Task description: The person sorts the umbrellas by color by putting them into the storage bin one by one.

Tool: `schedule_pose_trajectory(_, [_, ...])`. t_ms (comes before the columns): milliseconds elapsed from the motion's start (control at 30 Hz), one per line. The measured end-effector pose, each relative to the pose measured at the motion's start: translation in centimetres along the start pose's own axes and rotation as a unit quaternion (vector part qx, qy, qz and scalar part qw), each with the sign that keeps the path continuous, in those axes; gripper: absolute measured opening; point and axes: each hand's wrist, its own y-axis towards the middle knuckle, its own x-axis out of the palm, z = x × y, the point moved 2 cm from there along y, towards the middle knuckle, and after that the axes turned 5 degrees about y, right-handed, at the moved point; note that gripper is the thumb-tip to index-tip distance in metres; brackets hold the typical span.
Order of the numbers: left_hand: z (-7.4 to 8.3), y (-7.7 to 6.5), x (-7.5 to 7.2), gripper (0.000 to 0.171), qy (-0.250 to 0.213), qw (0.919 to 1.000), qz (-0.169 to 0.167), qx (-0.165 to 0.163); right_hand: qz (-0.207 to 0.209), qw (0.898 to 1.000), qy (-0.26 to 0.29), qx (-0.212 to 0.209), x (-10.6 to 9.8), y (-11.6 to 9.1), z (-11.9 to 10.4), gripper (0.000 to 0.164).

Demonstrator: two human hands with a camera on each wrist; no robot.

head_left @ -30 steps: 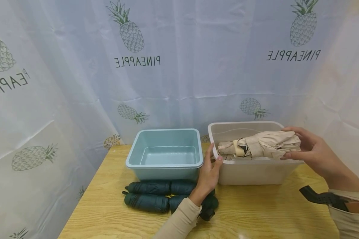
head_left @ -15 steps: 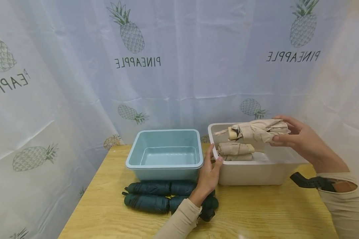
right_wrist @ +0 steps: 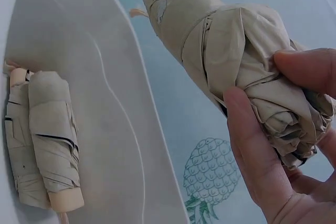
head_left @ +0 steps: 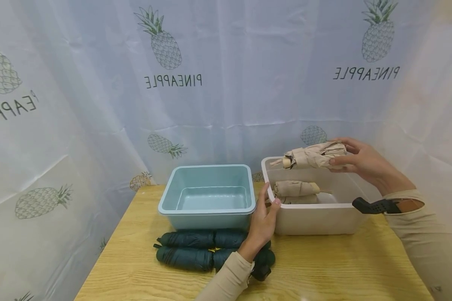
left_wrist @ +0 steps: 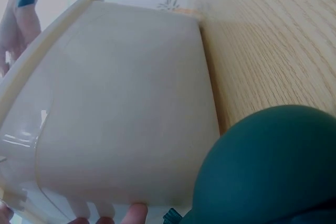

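Observation:
My right hand (head_left: 355, 156) grips a beige folded umbrella (head_left: 310, 156), thumb on one side and fingers on the other. It hangs above the back of the white bin (head_left: 316, 221), its narrower end toward the left. Two more beige folded umbrellas (right_wrist: 55, 135) lie side by side inside that bin, at its left end. My left hand (head_left: 261, 219) grips the bin's front left corner, with its thumb on the rim; in the left wrist view several fingertips (left_wrist: 135, 213) touch the bin's wall.
Left of the white bin stands a light blue bin (head_left: 211, 221) with nothing in it. Two dark green folded umbrellas (head_left: 184, 258) lie on the wooden table (head_left: 128, 259) before it, partly under my left forearm. A pineapple-print curtain (head_left: 226, 83) closes off the back and sides.
My right hand has lifted the beige umbrella up and away from me, out of the white bin, uncovering the beige umbrellas below. My left hand has stayed on the bin's corner.

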Motion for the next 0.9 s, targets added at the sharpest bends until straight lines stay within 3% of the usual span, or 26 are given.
schedule_pose_trajectory(200, [0.0,0.0,0.0,0.059,-0.003,1.0000,-0.002,-0.002,-0.012,1.000,-0.005,0.001,0.1,1.5,0.6,0.073])
schedule_pose_trajectory(600, [0.0,0.1,0.0,0.059,-0.004,1.0000,-0.003,0.001,-0.044,0.998,-0.025,0.041,1.4,3.9,1.7,0.098])
schedule_pose_trajectory(900, [-0.1,0.2,0.0,0.059,-0.005,1.0000,-0.002,0.002,-0.041,0.996,-0.050,0.065,2.8,5.6,2.3,0.093])
